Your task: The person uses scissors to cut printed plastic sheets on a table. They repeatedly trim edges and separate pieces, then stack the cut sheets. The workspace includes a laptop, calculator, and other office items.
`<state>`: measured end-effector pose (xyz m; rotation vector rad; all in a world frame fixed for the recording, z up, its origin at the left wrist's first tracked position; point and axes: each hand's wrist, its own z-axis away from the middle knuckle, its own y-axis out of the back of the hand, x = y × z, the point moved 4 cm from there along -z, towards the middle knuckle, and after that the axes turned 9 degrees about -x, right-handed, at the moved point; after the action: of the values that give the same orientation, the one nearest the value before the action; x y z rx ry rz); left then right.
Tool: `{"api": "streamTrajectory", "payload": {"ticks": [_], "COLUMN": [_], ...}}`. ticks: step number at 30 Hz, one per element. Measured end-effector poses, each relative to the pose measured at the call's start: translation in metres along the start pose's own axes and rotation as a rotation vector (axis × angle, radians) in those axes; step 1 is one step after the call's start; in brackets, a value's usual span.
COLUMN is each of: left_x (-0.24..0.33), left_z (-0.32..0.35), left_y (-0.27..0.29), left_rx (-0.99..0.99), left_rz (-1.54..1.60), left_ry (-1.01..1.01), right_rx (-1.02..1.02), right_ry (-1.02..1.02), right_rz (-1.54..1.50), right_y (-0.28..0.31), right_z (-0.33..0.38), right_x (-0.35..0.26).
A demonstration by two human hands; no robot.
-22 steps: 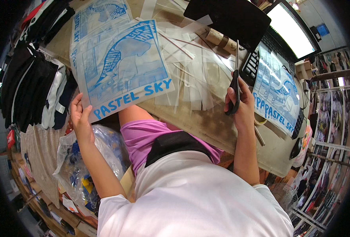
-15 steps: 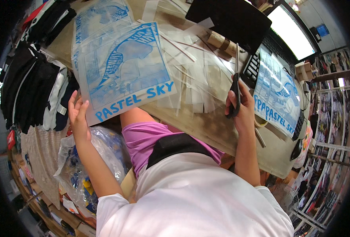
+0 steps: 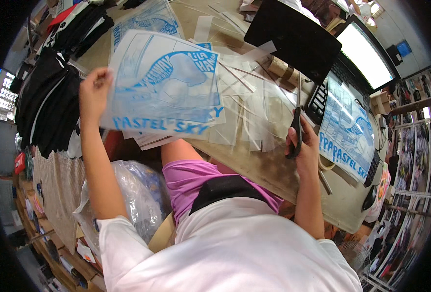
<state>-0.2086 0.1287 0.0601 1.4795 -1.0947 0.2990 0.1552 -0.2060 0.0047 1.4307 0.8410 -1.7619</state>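
Observation:
Closed on the left edge of a clear printed film sheet [image 3: 169, 80], my left hand [image 3: 95, 95] holds it raised over the table's left side. The sheet carries a blue picture and blue lettering and looks slightly blurred. Under it lie more printed film, whose edges show below and to the right. My right hand [image 3: 303, 141] grips black-handled scissors [image 3: 297, 121], blades pointing away from me and close together, above the table's right part. Another blue-printed film sheet [image 3: 349, 129] lies to the right of that hand.
Thin film offcuts [image 3: 244, 109] litter the table [image 3: 274, 177] between my hands. A black panel [image 3: 293, 39], keyboard [image 3: 318, 100] and lit screen [image 3: 366, 53] stand at the far right. Dark folded clothes [image 3: 52, 102] are stacked left; a clear plastic bag [image 3: 137, 194] sits below.
My left hand has moved up and closed on a film sheet, lifting it off the others. The right hand still holds the scissors. The whole view has shifted slightly.

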Motion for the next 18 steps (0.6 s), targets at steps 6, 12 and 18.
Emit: {"api": "streamTrajectory", "payload": {"ticks": [6,12,18], "left_x": [0.083,0.104,0.1], "left_z": [-0.065,0.022,0.028], "left_y": [-0.019,-0.157,-0.182], "left_rx": [0.38,-0.36,-0.182], "left_rz": [-0.729,-0.381,-0.421], "left_ry": [-0.551,-0.291,-0.309], "right_rx": [-0.004,0.025,0.006], "right_ry": [0.006,0.026,0.161], "right_rz": [0.039,0.014,-0.097], "right_y": [0.0,0.0,0.0], "right_z": [0.001,0.0,0.003], "right_x": [0.002,0.001,-0.009]}}
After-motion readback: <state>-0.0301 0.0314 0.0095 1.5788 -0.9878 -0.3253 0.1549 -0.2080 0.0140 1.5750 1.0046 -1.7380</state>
